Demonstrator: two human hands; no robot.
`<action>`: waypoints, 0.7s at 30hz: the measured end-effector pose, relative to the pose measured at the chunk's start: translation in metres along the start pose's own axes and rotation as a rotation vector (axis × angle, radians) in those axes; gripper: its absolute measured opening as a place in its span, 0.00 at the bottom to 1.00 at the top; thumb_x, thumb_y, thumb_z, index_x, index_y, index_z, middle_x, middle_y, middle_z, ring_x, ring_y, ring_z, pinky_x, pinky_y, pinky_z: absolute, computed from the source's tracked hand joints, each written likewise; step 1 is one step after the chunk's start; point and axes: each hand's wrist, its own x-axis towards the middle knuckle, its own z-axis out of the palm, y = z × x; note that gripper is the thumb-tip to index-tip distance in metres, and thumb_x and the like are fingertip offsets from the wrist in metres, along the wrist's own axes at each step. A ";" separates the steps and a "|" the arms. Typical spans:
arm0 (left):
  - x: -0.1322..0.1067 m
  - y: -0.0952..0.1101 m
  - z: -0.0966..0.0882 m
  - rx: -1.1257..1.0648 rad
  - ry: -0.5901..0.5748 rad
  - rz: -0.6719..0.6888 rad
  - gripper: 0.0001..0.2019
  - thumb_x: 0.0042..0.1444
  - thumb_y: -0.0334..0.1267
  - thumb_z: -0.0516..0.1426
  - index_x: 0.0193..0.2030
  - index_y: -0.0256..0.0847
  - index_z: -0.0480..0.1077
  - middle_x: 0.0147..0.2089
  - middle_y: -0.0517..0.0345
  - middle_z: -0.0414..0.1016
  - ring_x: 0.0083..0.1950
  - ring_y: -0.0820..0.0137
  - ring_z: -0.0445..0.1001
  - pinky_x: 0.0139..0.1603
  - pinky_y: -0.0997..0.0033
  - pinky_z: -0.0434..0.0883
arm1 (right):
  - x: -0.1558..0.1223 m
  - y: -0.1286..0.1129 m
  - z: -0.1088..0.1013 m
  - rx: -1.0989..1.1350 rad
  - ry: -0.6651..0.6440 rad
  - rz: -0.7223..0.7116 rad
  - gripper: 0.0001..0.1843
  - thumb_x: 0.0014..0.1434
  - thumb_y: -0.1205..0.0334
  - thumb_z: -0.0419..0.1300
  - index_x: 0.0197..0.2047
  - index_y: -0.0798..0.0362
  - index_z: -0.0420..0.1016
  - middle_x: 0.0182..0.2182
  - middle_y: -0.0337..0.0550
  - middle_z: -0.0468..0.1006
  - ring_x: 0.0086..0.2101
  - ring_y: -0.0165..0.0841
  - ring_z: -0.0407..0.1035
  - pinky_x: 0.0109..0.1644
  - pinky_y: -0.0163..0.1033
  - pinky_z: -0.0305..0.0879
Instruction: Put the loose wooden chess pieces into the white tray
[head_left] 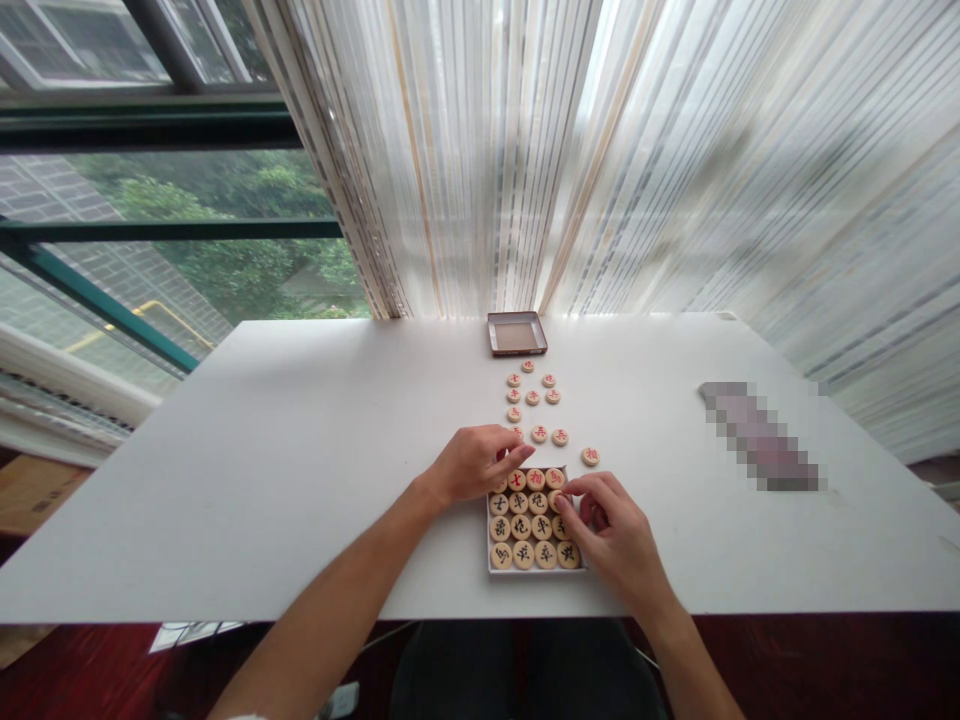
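A shallow white tray (536, 573) sits near the table's front edge, packed with round wooden Chinese chess pieces (529, 525), mostly with black characters. My left hand (476, 465) curves over the tray's far left corner, its fingertips just above the pieces. My right hand (611, 525) lies over the tray's right side, with its fingertips around a piece (553, 498) that they partly hide. Loose pieces with red characters (532, 397) stand in a loose group beyond the tray, and one more (590, 456) lies to the right.
A brown-framed box lid (517, 333) lies at the far edge of the white table (300, 500). A pixelated object (757, 437) lies on the right. Striped sheer curtains (600, 150) hang behind the table, and a window (172, 200) stands at the left.
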 end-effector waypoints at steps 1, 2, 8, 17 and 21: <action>0.000 0.000 0.000 0.004 0.002 0.002 0.21 0.70 0.48 0.48 0.31 0.38 0.72 0.30 0.57 0.73 0.31 0.72 0.69 0.35 0.73 0.64 | 0.000 0.000 0.000 -0.002 0.006 0.002 0.06 0.66 0.58 0.60 0.39 0.50 0.74 0.36 0.42 0.71 0.26 0.30 0.65 0.29 0.37 0.66; 0.000 0.000 0.000 0.003 0.003 0.003 0.21 0.70 0.48 0.48 0.32 0.38 0.72 0.30 0.57 0.73 0.31 0.72 0.69 0.35 0.73 0.64 | 0.000 0.001 0.000 -0.002 0.009 0.003 0.06 0.66 0.58 0.60 0.39 0.50 0.74 0.36 0.42 0.71 0.26 0.30 0.65 0.29 0.37 0.65; -0.001 0.000 0.000 -0.096 0.034 -0.008 0.16 0.69 0.46 0.50 0.42 0.40 0.75 0.39 0.56 0.79 0.38 0.71 0.75 0.42 0.73 0.68 | -0.001 0.001 -0.002 0.018 0.037 0.028 0.07 0.67 0.57 0.59 0.38 0.50 0.73 0.34 0.41 0.71 0.26 0.30 0.65 0.29 0.38 0.64; 0.000 -0.008 0.001 -0.138 0.170 -0.087 0.12 0.69 0.41 0.51 0.45 0.41 0.75 0.41 0.56 0.81 0.41 0.69 0.77 0.41 0.72 0.71 | 0.008 -0.003 -0.015 0.110 0.011 0.041 0.08 0.67 0.55 0.58 0.39 0.49 0.73 0.37 0.43 0.74 0.30 0.33 0.69 0.31 0.38 0.68; 0.001 -0.012 0.001 -0.080 0.259 -0.105 0.09 0.67 0.38 0.54 0.48 0.42 0.74 0.45 0.56 0.80 0.41 0.70 0.76 0.41 0.71 0.72 | 0.041 -0.008 -0.032 0.032 0.072 -0.083 0.07 0.66 0.56 0.60 0.40 0.49 0.75 0.36 0.43 0.77 0.31 0.33 0.70 0.31 0.38 0.69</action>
